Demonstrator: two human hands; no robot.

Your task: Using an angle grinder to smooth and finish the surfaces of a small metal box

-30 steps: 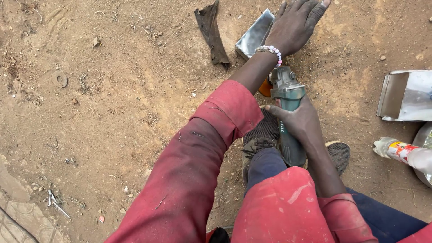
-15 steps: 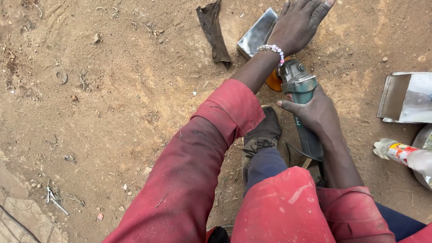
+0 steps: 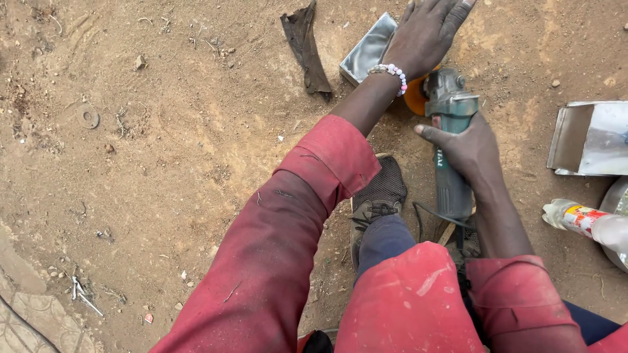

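Angle grinder (image 3: 451, 140) nearer the metal box (image 3: 367, 52) now.

The sheet-metal piece (image 3: 367, 51) looks smooth and dully shiny, the angle grinder (image 3: 451, 137) has a matt grey metal head and green plastic body, the red sleeves (image 3: 288, 242) are dusty woven cloth, and the ground (image 3: 163, 150) is rough dry dirt.

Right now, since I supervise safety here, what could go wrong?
The bare left hand presses the shiny flat metal piece right beside the orange disc of the green angle grinder; a slip may cut the fingers. The right hand alone grips the tool, so kickback may twist it toward the dark mesh shoe.
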